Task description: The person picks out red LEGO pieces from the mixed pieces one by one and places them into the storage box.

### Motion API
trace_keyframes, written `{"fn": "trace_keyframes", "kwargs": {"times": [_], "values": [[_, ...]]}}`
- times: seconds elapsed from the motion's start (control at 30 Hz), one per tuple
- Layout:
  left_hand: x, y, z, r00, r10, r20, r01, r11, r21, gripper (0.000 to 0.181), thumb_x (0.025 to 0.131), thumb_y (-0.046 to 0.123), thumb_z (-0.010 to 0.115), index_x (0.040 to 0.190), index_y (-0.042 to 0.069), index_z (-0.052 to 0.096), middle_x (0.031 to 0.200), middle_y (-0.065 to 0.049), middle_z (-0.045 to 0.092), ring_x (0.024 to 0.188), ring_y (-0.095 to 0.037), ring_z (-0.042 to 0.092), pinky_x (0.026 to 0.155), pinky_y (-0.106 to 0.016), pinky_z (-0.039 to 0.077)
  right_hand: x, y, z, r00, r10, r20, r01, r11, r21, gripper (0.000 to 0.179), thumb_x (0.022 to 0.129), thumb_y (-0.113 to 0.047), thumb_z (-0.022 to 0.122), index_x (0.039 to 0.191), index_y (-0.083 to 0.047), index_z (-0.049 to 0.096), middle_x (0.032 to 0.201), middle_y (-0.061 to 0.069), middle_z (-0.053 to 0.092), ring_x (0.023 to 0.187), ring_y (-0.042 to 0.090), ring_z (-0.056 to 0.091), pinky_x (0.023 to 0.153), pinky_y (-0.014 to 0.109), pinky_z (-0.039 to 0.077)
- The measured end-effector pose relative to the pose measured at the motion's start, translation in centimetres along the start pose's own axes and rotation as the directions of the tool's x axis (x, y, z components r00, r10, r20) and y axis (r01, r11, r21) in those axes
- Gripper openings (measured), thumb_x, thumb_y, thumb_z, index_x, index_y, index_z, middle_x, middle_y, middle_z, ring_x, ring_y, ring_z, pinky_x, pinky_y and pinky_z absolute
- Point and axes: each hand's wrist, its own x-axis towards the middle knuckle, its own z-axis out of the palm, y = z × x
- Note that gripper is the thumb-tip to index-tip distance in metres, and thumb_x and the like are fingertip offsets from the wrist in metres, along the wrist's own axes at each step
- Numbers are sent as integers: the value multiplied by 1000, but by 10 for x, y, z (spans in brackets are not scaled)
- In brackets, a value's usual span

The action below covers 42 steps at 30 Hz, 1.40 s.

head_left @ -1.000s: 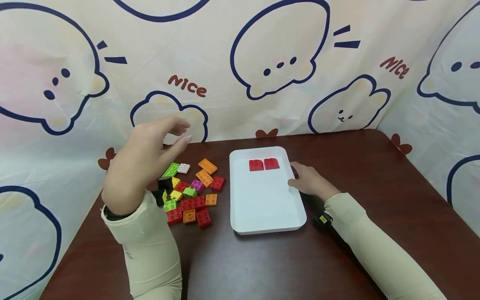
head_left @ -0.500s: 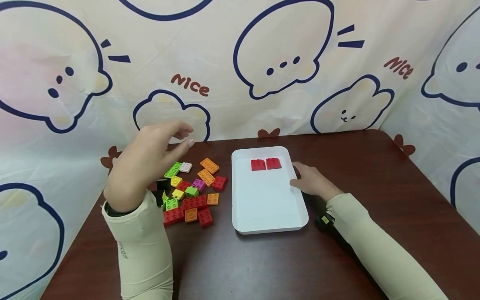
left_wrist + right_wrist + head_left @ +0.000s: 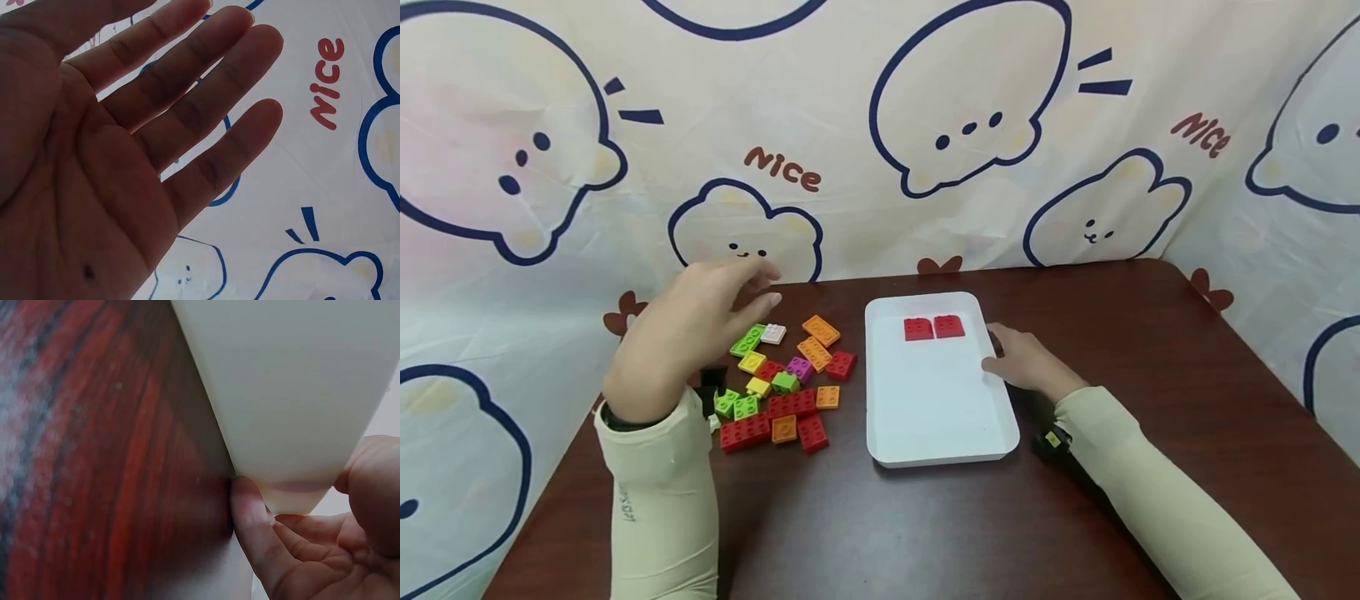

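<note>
Table (image 3: 820, 533): tray (image 3: 940, 408), bricks (image 3: 792, 404) at its 9 o'clock
Left hand (image 3: 688, 329): fingers extended, bricks' 10 o'clock
Right hand (image 3: 1026, 361): grips tray, 2 o'clock

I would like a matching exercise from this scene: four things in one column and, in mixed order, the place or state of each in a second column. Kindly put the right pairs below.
Column one
1. purple brick
2. right hand
3. side-by-side pair of red bricks
4. left hand

Column two
A. inside the white tray, near its far end
B. raised, holding nothing
C. gripping the tray's right side
D. outside the tray, among the loose bricks

Right pairs: 1-D, 2-C, 3-A, 4-B
</note>
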Motion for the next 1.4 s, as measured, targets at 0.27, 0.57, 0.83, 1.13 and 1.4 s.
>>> {"fn": "trace_keyframes", "kwargs": {"times": [0.27, 0.57, 0.83, 1.13, 1.4], "values": [[11, -5, 12, 998, -16, 53, 15, 1000, 6, 27, 96, 12, 70, 121, 4, 67, 104, -12, 71, 89, -26, 67, 81, -46, 59, -2, 1, -1, 1000, 9, 1, -9, 1000, 4, 68, 97, -18, 63, 154, 2, 32, 130, 26, 58, 103, 35, 61, 90, 51, 55], [10, -24, 25, 980, -72, 186, 69, 997, 23, 27, 97, 13, 70, 121, 2, 66, 112, -16, 70, 97, -31, 68, 87, -50, 57, -3, -2, -3, 1000, 8, 3, -8, 1000, 7, 68, 98, -18, 63, 154, 3, 31, 132, 27, 56, 105, 37, 60, 92, 54, 54], [14, -32, 35, 971, -81, 224, 80, 997, 15, 27, 97, 13, 70, 122, 2, 67, 113, -15, 70, 103, -32, 67, 89, -50, 56, -1, 0, 0, 1000, 13, 2, -13, 1000, -3, 68, 97, -18, 63, 154, 2, 32, 132, 28, 57, 105, 36, 61, 92, 53, 54], [10, -45, 50, 945, -140, 297, 122, 989, 78, 24, 96, 15, 71, 118, 6, 69, 109, -12, 71, 96, -27, 67, 87, -49, 57, 1, -3, 0, 1000, -20, -1, 20, 1000, -5, 67, 97, -17, 63, 154, 3, 33, 132, 27, 57, 105, 36, 61, 91, 52, 54], [15, -64, 70, 913, -128, 386, 115, 992, 56, 30, 91, 4, 75, 120, 6, 70, 114, -14, 70, 103, -30, 66, 88, -48, 57, -1, -3, 0, 1000, -13, -3, 13, 1000, 0, 67, 97, -17, 63, 153, 4, 32, 133, 28, 56, 106, 37, 60, 92, 53, 54]]}}
